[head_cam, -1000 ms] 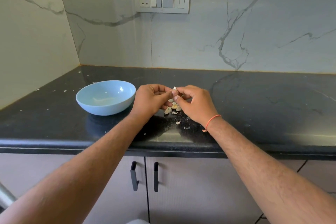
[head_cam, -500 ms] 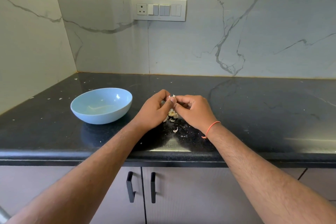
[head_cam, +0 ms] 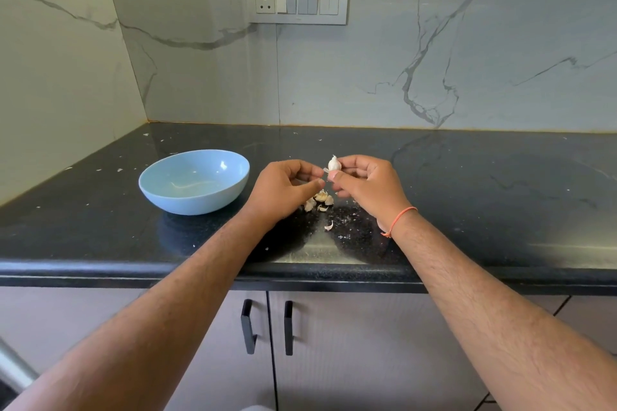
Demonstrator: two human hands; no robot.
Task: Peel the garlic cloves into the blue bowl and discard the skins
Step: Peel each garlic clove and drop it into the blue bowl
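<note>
White garlic clove (head_cam: 334, 163) pinched in right hand (head_cam: 365, 183), above the tabletop (head_cam: 467, 197); left hand (head_cam: 283, 188) pinches a skin flake at its base. Peeling underway. Blue bowl (head_cam: 194, 181) left, apparently no cloves. Next: strip remaining skin, drop clove in bowl. Loose skins and cloves (head_cam: 319, 202) below.

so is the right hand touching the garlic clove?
Touching. The head view shows the right hand pinching the garlic clove between thumb and fingertips, raised above the countertop.
</note>
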